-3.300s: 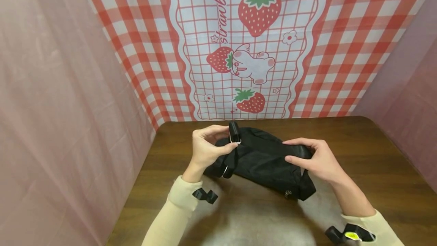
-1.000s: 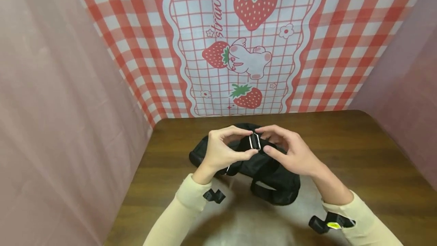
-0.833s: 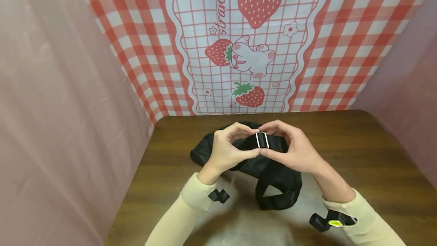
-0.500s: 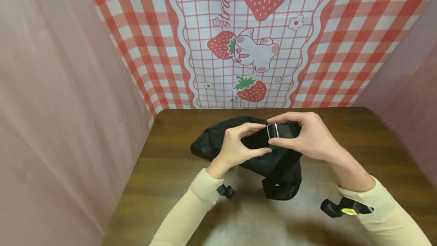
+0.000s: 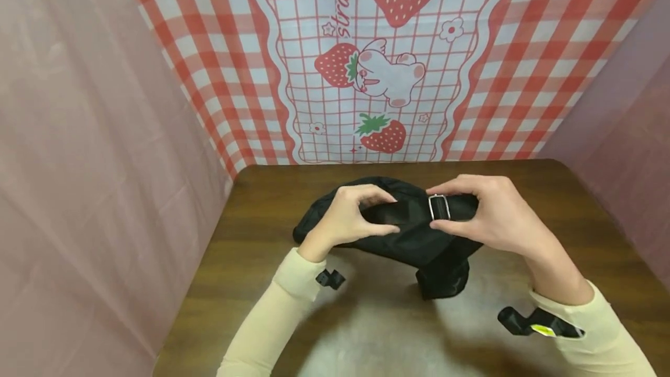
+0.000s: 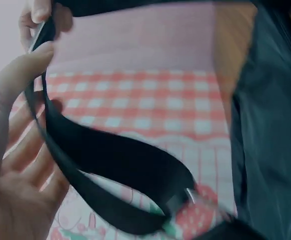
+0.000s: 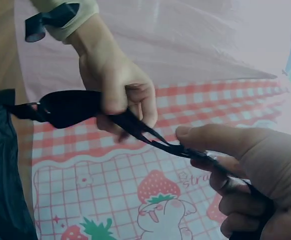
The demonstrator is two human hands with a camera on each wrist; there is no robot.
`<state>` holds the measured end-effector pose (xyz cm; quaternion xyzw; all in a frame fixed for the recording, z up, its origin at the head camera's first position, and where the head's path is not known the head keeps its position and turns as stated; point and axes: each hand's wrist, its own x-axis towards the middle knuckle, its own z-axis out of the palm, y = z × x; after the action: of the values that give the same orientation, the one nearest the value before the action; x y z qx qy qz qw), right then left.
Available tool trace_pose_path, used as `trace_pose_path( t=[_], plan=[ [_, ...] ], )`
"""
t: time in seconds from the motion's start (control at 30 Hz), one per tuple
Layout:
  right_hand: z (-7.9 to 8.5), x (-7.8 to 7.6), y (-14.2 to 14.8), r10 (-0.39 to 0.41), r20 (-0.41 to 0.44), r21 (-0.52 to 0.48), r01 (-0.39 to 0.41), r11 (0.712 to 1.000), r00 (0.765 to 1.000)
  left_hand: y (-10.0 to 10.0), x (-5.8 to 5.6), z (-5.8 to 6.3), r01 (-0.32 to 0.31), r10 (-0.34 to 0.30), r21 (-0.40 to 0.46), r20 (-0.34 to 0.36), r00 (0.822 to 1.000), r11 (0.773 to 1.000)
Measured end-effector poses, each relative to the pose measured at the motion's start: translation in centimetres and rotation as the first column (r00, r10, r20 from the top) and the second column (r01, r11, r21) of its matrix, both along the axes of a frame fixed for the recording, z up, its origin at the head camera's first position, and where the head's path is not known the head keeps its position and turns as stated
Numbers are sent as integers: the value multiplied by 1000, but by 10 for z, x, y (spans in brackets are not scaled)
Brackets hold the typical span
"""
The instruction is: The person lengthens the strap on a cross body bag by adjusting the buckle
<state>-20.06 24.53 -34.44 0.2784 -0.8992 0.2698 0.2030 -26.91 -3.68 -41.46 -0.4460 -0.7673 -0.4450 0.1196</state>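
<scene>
A black fabric bag (image 5: 319, 214) lies on the table, with its webbing strap (image 5: 389, 213) stretched between my hands. My right hand (image 5: 497, 211) pinches the strap at its silver-rimmed slider buckle (image 5: 439, 208). Left of it, my left hand (image 5: 348, 220) holds the strap between thumb and fingers, a short way from the buckle. In the left wrist view the strap hangs in a loop (image 6: 125, 160) beside the left palm, running to a metal ring (image 6: 205, 200). In the right wrist view the left thumb (image 7: 114, 95) presses on the strap.
The wooden table (image 5: 251, 202) has a rounded back edge. Behind it hangs a red-checked strawberry cloth (image 5: 387, 86). A pale pink curtain (image 5: 104, 162) closes off the left side, and another curtain (image 5: 628, 132) the right.
Both hands first met at the slider buckle. Since then my right hand has moved right with the buckle, my left hand has slid back left along the strap, and the gap between them has widened.
</scene>
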Motion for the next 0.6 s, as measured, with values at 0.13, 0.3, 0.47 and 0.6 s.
trace_pose_path(
  t=[0.13,0.3,0.47,0.6],
  plan=[
    [7,-1,8,-9,16,18,9,1000,1000,-18,-4,0,-25,37,-222,49,998,975],
    [7,-5,23,14,39,43,-16,999,999,-44,-8,-9,-102,128,-270,82,988,958],
    [-2,-15,31,92,30,172,-95,981,995,-61,-12,-8,-167,170,-206,-2,985,964],
    [-10,-20,34,77,48,207,-85,975,996,-77,-12,-3,-235,224,-209,-75,972,949]
  ],
)
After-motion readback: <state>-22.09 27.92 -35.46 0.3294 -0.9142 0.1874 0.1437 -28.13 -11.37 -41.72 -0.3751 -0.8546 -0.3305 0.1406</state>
